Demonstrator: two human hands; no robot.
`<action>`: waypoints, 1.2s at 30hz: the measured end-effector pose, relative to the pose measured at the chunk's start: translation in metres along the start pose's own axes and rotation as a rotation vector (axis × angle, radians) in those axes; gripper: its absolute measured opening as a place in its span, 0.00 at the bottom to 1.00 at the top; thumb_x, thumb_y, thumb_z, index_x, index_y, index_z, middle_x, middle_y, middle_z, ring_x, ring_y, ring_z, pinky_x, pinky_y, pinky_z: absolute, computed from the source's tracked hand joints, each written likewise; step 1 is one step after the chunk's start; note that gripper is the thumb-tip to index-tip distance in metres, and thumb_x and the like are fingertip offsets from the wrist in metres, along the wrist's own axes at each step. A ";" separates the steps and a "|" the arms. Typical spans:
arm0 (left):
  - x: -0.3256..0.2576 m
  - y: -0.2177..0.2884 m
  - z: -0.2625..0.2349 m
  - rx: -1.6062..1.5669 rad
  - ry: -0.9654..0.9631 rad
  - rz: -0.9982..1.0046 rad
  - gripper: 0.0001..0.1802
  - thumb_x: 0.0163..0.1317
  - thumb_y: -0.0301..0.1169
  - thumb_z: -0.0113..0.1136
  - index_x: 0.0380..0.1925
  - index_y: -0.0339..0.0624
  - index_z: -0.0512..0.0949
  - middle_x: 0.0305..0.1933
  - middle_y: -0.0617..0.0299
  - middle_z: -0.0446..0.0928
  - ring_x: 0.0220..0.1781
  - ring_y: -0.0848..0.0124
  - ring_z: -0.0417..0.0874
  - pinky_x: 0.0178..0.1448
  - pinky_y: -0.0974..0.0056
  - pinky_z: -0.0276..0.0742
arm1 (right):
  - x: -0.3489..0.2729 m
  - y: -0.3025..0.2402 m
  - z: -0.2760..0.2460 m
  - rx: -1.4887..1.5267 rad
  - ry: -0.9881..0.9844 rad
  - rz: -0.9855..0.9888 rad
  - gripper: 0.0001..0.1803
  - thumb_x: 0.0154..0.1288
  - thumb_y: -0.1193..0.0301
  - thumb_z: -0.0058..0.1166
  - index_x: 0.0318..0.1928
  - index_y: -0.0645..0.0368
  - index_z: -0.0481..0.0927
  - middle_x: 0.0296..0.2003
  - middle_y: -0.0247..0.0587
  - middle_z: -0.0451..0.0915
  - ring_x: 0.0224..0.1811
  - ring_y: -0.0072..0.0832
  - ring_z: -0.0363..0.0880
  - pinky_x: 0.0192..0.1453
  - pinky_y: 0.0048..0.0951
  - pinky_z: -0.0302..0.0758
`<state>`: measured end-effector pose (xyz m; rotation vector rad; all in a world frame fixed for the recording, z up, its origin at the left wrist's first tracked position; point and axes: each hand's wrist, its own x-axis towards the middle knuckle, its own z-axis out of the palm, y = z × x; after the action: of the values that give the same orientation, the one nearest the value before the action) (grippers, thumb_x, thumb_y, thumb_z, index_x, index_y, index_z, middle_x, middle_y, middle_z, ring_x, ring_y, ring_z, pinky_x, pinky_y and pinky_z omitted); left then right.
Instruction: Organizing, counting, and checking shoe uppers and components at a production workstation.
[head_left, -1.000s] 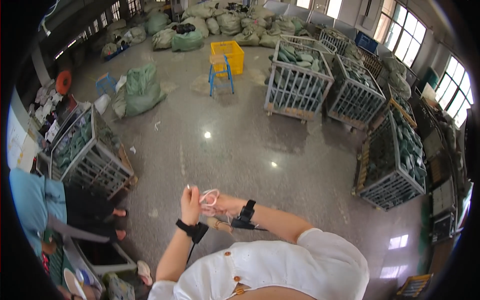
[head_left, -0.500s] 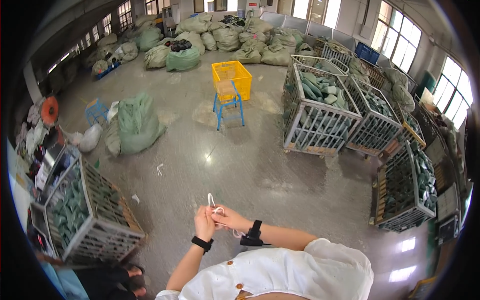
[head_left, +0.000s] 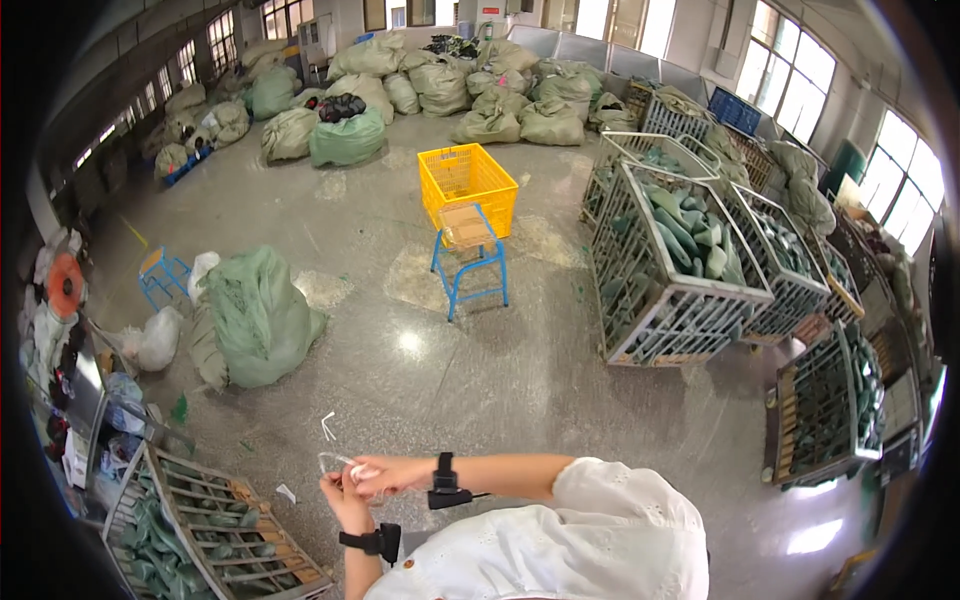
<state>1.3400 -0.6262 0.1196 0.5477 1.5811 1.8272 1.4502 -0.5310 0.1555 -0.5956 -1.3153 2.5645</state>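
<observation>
A white cord (head_left: 362, 471) is bunched between my two hands, which meet low in the view, left of the middle. Part of it makes a loop standing out past the fingertips. My left hand (head_left: 349, 503) has its fingers closed on the cord from below. From the right, my right hand (head_left: 396, 476) pinches the same cord, its fingers touching the left hand's. Black bands with small boxes circle both wrists. How the cord runs inside the fingers is hidden.
A barred cart (head_left: 215, 530) of green pieces stands at lower left; more carts (head_left: 690, 325) line the right. Ahead are a blue-legged stool (head_left: 468, 228), a yellow crate (head_left: 500, 192) and a large green sack (head_left: 255, 320). White scraps (head_left: 328, 427) lie on the floor. Sacks (head_left: 440, 88) pile up behind.
Both hands have moved left and slightly down in the view, still on the cord. The surroundings have shifted downward, and the stool, crate and right-hand carts look larger.
</observation>
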 end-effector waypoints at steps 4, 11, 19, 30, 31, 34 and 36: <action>0.064 0.007 -0.024 -0.187 0.037 -0.068 0.07 0.58 0.18 0.43 0.32 0.44 0.63 0.33 0.64 0.67 0.33 0.75 0.71 0.35 0.71 0.71 | 0.115 -0.004 0.001 -0.436 -0.145 -0.159 0.13 0.61 0.64 0.52 0.40 0.60 0.72 0.29 0.34 0.76 0.30 0.17 0.71 0.24 0.19 0.66; 0.218 -0.022 -0.138 -0.565 0.097 -0.066 0.07 0.55 0.16 0.44 0.31 0.40 0.67 0.38 0.57 0.71 0.43 0.66 0.74 0.51 0.64 0.72 | 0.293 -0.041 -0.023 -0.093 -0.020 0.124 0.08 0.64 0.70 0.48 0.29 0.58 0.73 0.22 0.32 0.74 0.18 0.17 0.69 0.18 0.21 0.62; 0.393 0.021 -0.168 0.420 0.052 0.033 0.26 0.54 0.27 0.57 0.54 0.35 0.62 0.49 0.51 0.72 0.55 0.57 0.69 0.63 0.60 0.58 | 0.421 -0.127 -0.040 -1.446 0.002 -0.288 0.08 0.52 0.69 0.51 0.24 0.62 0.74 0.19 0.49 0.75 0.25 0.45 0.77 0.28 0.42 0.72; 0.600 0.083 -0.121 0.190 -0.411 -0.463 0.14 0.67 0.38 0.42 0.39 0.39 0.70 0.27 0.66 0.71 0.22 0.79 0.69 0.24 0.73 0.66 | 0.619 -0.224 -0.081 -0.889 -0.275 -0.204 0.10 0.55 0.68 0.51 0.28 0.65 0.76 0.24 0.47 0.77 0.28 0.41 0.76 0.33 0.37 0.70; 0.620 0.090 -0.120 0.241 -0.484 -0.529 0.13 0.67 0.37 0.43 0.41 0.38 0.69 0.29 0.65 0.71 0.25 0.79 0.70 0.27 0.72 0.68 | 0.631 -0.226 -0.082 -0.734 -0.228 -0.127 0.10 0.54 0.69 0.52 0.28 0.65 0.75 0.23 0.47 0.77 0.28 0.41 0.76 0.32 0.36 0.70; 0.667 0.102 -0.124 0.064 -0.575 -0.376 0.21 0.64 0.36 0.48 0.52 0.35 0.62 0.41 0.58 0.72 0.38 0.73 0.75 0.40 0.69 0.72 | 0.674 -0.244 -0.085 -0.738 -0.213 -0.192 0.08 0.53 0.71 0.53 0.29 0.64 0.75 0.23 0.47 0.77 0.27 0.41 0.75 0.31 0.36 0.69; 0.698 0.102 -0.136 0.148 -0.532 -0.281 0.28 0.61 0.34 0.53 0.57 0.35 0.55 0.48 0.56 0.69 0.45 0.69 0.74 0.46 0.67 0.71 | 0.697 -0.253 -0.083 -1.089 -0.325 -0.506 0.05 0.53 0.74 0.51 0.30 0.63 0.76 0.24 0.46 0.78 0.27 0.42 0.76 0.30 0.38 0.69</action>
<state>0.7376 -0.2353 0.1229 0.7622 1.3472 1.2316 0.8576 -0.0779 0.1355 0.0677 -2.5383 1.4203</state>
